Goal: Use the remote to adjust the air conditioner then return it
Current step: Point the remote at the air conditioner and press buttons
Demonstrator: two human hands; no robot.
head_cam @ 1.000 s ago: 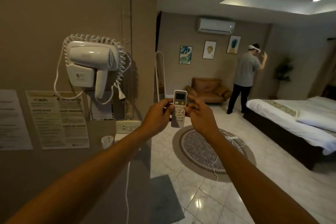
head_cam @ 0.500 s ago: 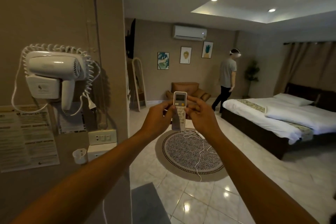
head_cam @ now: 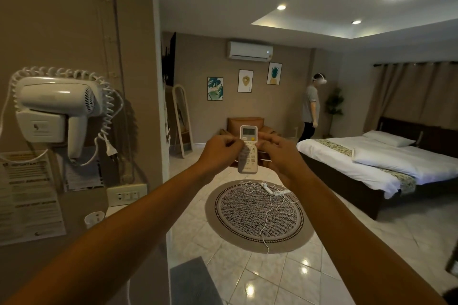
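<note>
White remote (head_cam: 248, 148) gripped by both hands, left hand (head_cam: 218, 153) and right hand (head_cam: 280, 156), fingers curled around it, aimed at far air conditioner (head_cam: 250, 51); adjusting underway, return pending.

Both forearms are bare up to the frame edge; the left hand (head_cam: 218, 153) and right hand (head_cam: 280, 156) wear nothing, no sleeves visible.

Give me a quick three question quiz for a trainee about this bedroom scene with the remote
1. True or false: both hands hold the remote.
2. The air conditioner hangs above: A) the bed, B) three framed pictures, C) the hair dryer?
3. What lies on the round rug?

Key:
1. True: left hand and right hand grip it upright.
2. B, the framed pictures.
3. A tangled white cable.
</note>
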